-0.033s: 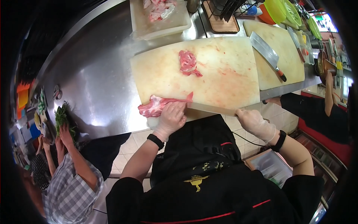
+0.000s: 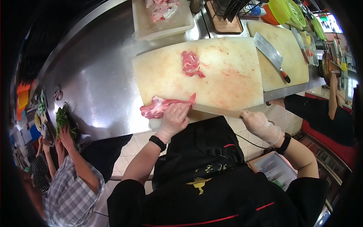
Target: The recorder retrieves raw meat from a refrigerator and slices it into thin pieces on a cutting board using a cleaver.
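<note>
Nearest the lower middle of the frame, the left hand, gloved, lies palm-down on a raw strip of meat at the near left edge of the big pale cutting board; its grip is a flat press with fingers curled over the meat, not a closed pinch. Meat like this looks soft, wet and slippery, limp enough to sag, so I judge it is best held by pinning it broadly from above at its thick end. To the right, the right hand, also gloved, is clenched around the handle of a long knife whose blade runs level along the board's near edge toward the meat. Both forearms are bent, elbows out, wrists low.

Farther up, a second piece of meat rests mid-board. Beyond, toward the upper right, a cleaver lies on another board on the steel counter.
</note>
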`<state>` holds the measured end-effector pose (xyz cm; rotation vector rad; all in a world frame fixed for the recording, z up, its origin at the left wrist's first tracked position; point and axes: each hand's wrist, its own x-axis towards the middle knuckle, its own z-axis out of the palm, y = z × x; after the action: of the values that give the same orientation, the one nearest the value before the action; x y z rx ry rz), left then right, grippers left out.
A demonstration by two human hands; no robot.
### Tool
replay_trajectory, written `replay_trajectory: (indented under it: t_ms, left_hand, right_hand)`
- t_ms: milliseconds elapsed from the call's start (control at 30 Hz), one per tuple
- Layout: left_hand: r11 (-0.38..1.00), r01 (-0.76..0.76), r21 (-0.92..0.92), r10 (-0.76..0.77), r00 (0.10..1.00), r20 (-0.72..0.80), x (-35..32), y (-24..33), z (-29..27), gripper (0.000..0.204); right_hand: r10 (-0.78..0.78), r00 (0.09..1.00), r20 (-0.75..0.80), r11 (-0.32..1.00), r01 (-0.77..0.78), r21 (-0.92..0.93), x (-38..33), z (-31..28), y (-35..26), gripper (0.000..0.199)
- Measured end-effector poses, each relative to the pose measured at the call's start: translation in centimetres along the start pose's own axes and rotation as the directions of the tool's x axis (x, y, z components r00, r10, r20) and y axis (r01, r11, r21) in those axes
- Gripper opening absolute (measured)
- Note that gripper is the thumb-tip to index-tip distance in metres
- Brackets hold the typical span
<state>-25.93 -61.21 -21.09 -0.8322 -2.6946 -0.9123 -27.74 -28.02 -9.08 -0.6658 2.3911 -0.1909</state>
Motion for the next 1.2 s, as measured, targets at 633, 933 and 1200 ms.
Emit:
replay_trajectory:
  t_ms: [633, 933, 1200]
  left_hand:
    - [0.995, -0.088, 0.042, 0.085, 0.995, 0.058, 0.3, 0.2, -1.1, 0.034]
    - [0.993, -0.071, -0.093, 0.082, 0.989, 0.123, 1.0, 0.9, -1.3, 0.028]
    - [0.964, -0.214, -0.157, 0.239, 0.958, 0.16, -0.5, 1.4, -1.3, 0.026]
  right_hand:
    - [0.238, 0.968, -0.08, 0.913, -0.195, 0.359, 0.6, -1.2, -0.9, 0.012]
    - [0.266, 0.962, -0.064, 0.886, -0.219, 0.408, 1.7, 0.0, -2.1, 0.013]
    - [0.352, 0.926, -0.137, 0.808, -0.226, 0.544, 1.3, 0.7, -2.7, 0.014]
